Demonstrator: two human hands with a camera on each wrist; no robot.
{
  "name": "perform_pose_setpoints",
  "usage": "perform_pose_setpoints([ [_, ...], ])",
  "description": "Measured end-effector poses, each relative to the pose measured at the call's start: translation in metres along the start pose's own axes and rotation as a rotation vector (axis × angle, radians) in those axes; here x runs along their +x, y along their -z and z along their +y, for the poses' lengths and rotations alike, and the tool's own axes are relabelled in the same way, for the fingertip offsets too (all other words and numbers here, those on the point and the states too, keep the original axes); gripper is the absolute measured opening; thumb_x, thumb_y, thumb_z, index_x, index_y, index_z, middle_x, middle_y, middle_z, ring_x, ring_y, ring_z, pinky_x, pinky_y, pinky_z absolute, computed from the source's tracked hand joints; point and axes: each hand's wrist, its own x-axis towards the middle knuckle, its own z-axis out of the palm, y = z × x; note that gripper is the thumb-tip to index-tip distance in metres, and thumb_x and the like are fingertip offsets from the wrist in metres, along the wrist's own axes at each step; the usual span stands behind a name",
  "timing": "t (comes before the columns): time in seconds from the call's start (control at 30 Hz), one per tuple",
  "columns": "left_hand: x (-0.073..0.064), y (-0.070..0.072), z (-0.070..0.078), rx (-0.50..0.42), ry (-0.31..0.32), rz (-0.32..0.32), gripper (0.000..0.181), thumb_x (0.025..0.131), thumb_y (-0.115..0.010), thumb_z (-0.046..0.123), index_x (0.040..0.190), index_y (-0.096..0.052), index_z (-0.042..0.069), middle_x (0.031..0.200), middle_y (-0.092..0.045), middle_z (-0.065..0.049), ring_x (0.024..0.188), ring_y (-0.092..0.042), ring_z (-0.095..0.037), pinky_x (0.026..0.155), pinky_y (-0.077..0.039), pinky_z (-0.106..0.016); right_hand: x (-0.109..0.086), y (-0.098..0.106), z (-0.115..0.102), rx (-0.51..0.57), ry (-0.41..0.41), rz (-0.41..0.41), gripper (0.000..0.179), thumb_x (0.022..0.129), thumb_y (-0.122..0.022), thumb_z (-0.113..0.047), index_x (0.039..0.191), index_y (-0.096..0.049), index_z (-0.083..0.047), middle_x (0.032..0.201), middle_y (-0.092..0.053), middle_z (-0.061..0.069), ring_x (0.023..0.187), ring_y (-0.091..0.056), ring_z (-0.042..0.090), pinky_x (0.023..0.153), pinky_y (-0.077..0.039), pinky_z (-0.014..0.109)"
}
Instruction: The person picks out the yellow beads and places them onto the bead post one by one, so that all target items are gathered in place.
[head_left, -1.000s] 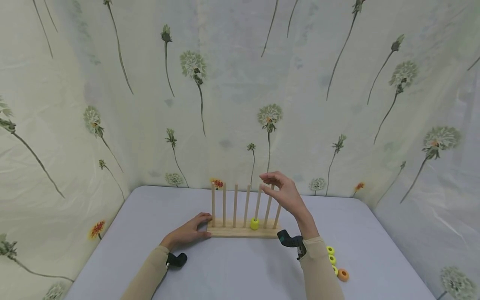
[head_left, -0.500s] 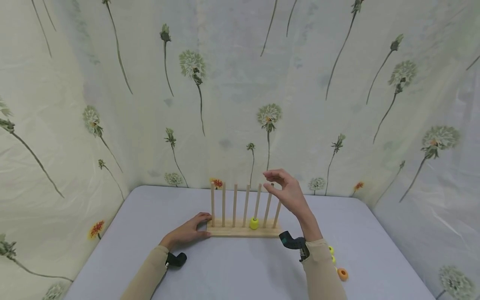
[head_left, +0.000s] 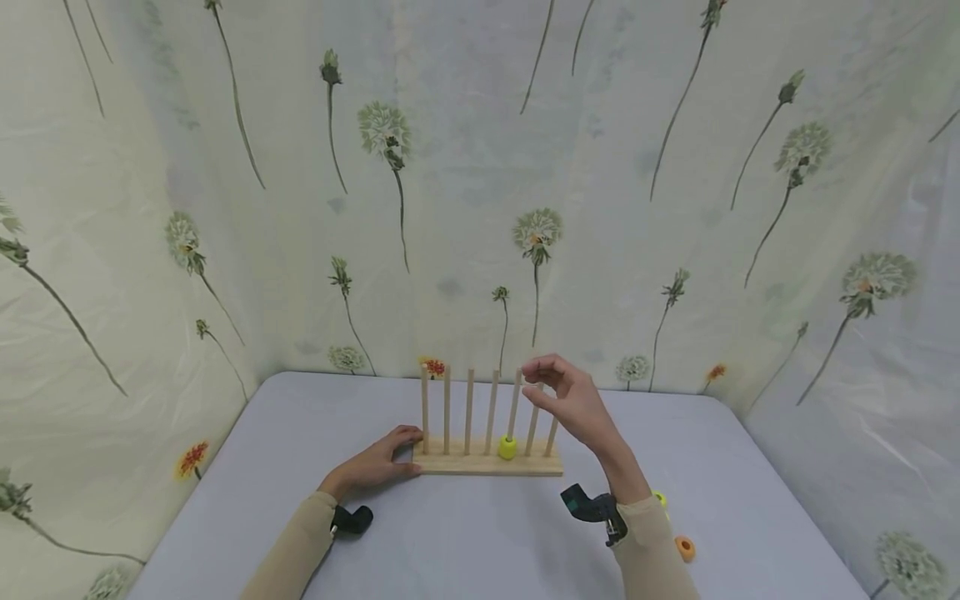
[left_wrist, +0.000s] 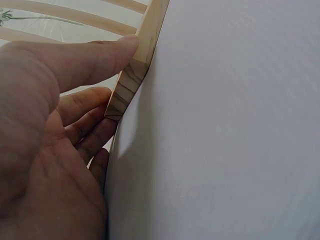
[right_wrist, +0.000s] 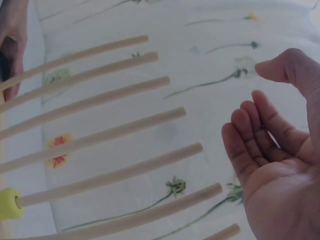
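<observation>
The left hand pinches the left end of the peg rack. Near the rack's right part is the right hand, thumb and fingers apart, holding nothing. A yellow bead sits around the rack's fifth peg from the left, at its foot.

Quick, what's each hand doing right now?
Left hand: holding the end of the pale rectangular wooden peg base.
Right hand: open, holding nothing.

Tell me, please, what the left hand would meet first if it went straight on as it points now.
The left hand would likely meet the wooden base, whose left end it touches.
</observation>
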Motion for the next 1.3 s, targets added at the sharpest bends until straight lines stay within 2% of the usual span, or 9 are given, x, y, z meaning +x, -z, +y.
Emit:
perform_pose_setpoints([
  [0.17,0.0,0.0,0.0,-0.005,-0.002,-0.002,0.062,0.088,-0.07,0.035,0.142,-0.046,0.016,0.151,-0.034,-0.006,0.143,-0.027,-0.034,0.114,-0.024,-0.058,-0.009,-0.005,0.016,0.031,0.018,-0.066,0.03,0.089,-0.067,-0.003,0.116,-0.056,0.005,0.118,-0.057,0.02,0.111,-0.058,0.017,0.094,-0.048,0.019],
  [0.27,-0.001,0.0,0.0,-0.005,-0.004,0.0,0.062,0.087,-0.07,0.034,0.142,-0.046,0.017,0.151,-0.034,-0.006,0.143,-0.027,-0.033,0.114,-0.024,-0.057,-0.017,-0.01,0.021,0.03,0.032,-0.109,0.03,0.089,-0.068,-0.007,0.115,-0.056,0.003,0.114,-0.059,0.014,0.107,-0.059,0.012,0.094,-0.048,0.019],
  [0.47,-0.001,-0.001,0.002,0.004,-0.003,-0.002,0.063,0.088,-0.069,0.035,0.142,-0.046,0.015,0.152,-0.034,-0.007,0.144,-0.027,-0.034,0.115,-0.024,-0.057,-0.037,-0.016,0.033,-0.007,0.018,-0.177,0.024,0.089,-0.069,-0.011,0.112,-0.059,-0.01,0.113,-0.059,0.006,0.105,-0.059,0.018,0.092,-0.049,0.02],
  [0.6,-0.001,-0.001,0.003,-0.01,0.002,-0.007,0.063,0.089,-0.069,0.035,0.143,-0.045,0.014,0.152,-0.033,-0.008,0.144,-0.025,-0.034,0.115,-0.023,-0.057,-0.051,-0.014,0.042,-0.007,-0.011,-0.224,0.023,0.09,-0.068,-0.012,0.111,-0.059,-0.013,0.11,-0.06,0.005,0.103,-0.059,0.023,0.092,-0.05,0.025],
  [0.8,-0.001,-0.001,0.002,-0.059,-0.001,-0.014,0.061,0.089,-0.069,0.031,0.142,-0.046,0.013,0.152,-0.032,-0.007,0.145,-0.022,-0.034,0.115,-0.021,-0.058,-0.071,-0.003,0.05,0.029,-0.101,-0.311,0.026,0.09,-0.068,-0.014,0.114,-0.058,-0.01,0.111,-0.059,0.007,0.106,-0.058,0.021,0.094,-0.048,0.023],
  [0.93,-0.001,-0.001,0.001,-0.055,-0.006,-0.013,0.061,0.089,-0.07,0.031,0.142,-0.046,0.013,0.152,-0.032,-0.008,0.145,-0.023,-0.035,0.115,-0.021,-0.058,-0.085,0.005,0.059,0.016,-0.125,-0.364,0.03,0.09,-0.069,-0.017,0.116,-0.057,-0.007,0.112,-0.059,0.007,0.107,-0.058,0.021,0.096,-0.047,0.022],
  [1.13,-0.004,0.0,0.002,-0.048,-0.006,-0.014,0.062,0.089,-0.069,0.031,0.143,-0.045,0.011,0.153,-0.031,-0.01,0.145,-0.022,-0.036,0.115,-0.021,-0.058,-0.106,0.022,0.07,0.025,-0.17,-0.426,0.029,0.091,-0.068,-0.018,0.115,-0.055,-0.009,0.113,-0.057,0.006,0.106,-0.057,0.014,0.097,-0.046,0.021],
  [1.3,-0.004,0.0,0.006,-0.049,-0.012,-0.019,0.062,0.089,-0.069,0.03,0.143,-0.045,0.009,0.153,-0.03,-0.012,0.145,-0.021,-0.038,0.115,-0.02,-0.059,-0.126,0.044,0.078,0.088,-0.176,-0.441,0.026,0.093,-0.064,-0.012,0.115,-0.052,-0.006,0.111,-0.052,0.015,0.105,-0.054,0.017,0.096,-0.045,0.02],
])
